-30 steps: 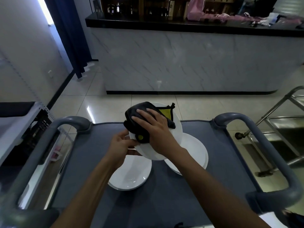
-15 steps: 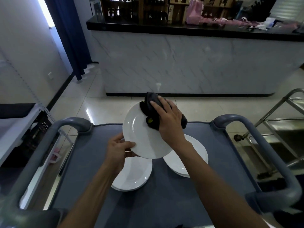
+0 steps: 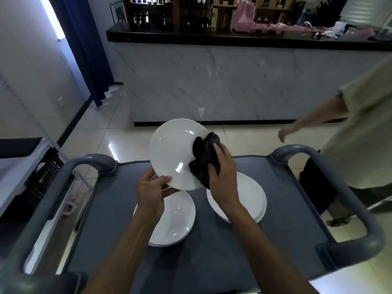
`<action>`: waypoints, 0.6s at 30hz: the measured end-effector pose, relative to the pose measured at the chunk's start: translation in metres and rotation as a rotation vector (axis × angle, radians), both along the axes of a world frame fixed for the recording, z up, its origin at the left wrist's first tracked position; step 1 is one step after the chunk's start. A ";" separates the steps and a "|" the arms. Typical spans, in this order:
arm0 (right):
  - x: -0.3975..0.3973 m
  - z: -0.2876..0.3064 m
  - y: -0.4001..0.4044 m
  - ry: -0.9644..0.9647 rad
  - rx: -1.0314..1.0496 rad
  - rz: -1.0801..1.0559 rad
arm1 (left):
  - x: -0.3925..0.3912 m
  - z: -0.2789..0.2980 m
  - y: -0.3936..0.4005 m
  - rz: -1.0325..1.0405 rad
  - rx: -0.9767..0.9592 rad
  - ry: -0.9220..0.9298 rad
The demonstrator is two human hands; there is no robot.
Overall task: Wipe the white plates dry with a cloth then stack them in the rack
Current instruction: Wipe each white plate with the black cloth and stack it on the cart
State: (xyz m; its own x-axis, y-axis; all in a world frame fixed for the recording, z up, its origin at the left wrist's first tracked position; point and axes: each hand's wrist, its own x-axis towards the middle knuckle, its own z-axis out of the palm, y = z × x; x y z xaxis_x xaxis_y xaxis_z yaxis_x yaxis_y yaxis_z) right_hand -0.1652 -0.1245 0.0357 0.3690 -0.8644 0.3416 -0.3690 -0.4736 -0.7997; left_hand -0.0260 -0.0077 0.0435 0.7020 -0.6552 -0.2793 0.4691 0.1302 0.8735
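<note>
In the middle of the frame the left hand (image 3: 151,190) pinches the lower rim of a white plate (image 3: 174,153), thumb on the near face and fingers behind, holding it tilted up above the cart (image 3: 212,247). The right hand (image 3: 221,177) grasps a dark cloth (image 3: 203,158) with a bit of yellow showing, and presses it against the right edge of the plate; part of the cloth wraps round that edge.

Below the raised plate, two piles of white plates lie on the grey top of the cart: a left pile (image 3: 174,221) partly under the left wrist, and a right pile (image 3: 250,198) partly under the right forearm. The two piles are near each other but apart. Grey rounded handles rise at the left (image 3: 63,179) and right (image 3: 339,187) sides of the cart.

At the right of the frame another person (image 3: 360,134) in a pale top stands beside the cart, an arm stretched toward the centre. Across the upper part runs a marble-fronted worktop (image 3: 233,39) with a black top, carrying a pink bag (image 3: 245,15). A dark curtain (image 3: 84,49) hangs at upper left
</note>
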 end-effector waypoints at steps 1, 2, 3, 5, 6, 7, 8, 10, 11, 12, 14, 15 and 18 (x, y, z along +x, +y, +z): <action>-0.001 -0.002 0.004 -0.009 0.013 -0.004 | -0.001 0.000 -0.002 0.007 -0.007 0.007; -0.001 -0.004 0.008 0.000 0.002 -0.003 | -0.002 0.000 -0.003 0.010 -0.012 0.014; -0.001 -0.006 0.012 0.024 -0.027 0.001 | -0.003 0.000 -0.005 0.011 -0.013 0.021; -0.001 -0.009 0.020 0.101 -0.100 0.000 | -0.004 0.001 -0.009 0.011 -0.013 0.029; 0.000 -0.010 0.024 0.148 -0.135 -0.010 | -0.005 0.002 -0.011 0.010 -0.011 0.029; 0.001 -0.012 0.028 0.197 -0.169 -0.024 | -0.006 0.003 -0.012 0.007 -0.010 0.024; 0.002 -0.014 0.033 0.242 -0.201 -0.038 | -0.008 0.003 -0.014 0.005 -0.010 0.013; 0.003 -0.018 0.041 0.279 -0.262 -0.054 | -0.010 0.005 -0.016 -0.004 -0.019 -0.009; 0.003 -0.021 0.045 0.273 -0.292 -0.056 | -0.011 0.006 -0.016 -0.010 -0.025 -0.016; 0.003 -0.024 0.049 0.265 -0.320 -0.055 | -0.012 0.006 -0.017 -0.017 -0.029 -0.018; 0.002 -0.030 0.055 0.275 -0.371 -0.045 | -0.012 0.008 -0.017 -0.028 -0.029 -0.016; 0.001 -0.033 0.057 0.284 -0.389 -0.037 | -0.012 0.008 -0.016 -0.033 -0.027 -0.017; -0.006 -0.037 0.057 0.271 -0.381 -0.013 | -0.012 0.007 -0.015 -0.052 -0.018 -0.026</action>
State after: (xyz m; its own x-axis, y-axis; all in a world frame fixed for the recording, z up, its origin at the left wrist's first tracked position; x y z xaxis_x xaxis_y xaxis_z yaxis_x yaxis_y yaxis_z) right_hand -0.1712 -0.0671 -0.0012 0.4789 -0.7013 0.5280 -0.5486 -0.7087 -0.4437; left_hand -0.0384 -0.0230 0.0505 0.6738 -0.6957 -0.2490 0.4528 0.1224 0.8832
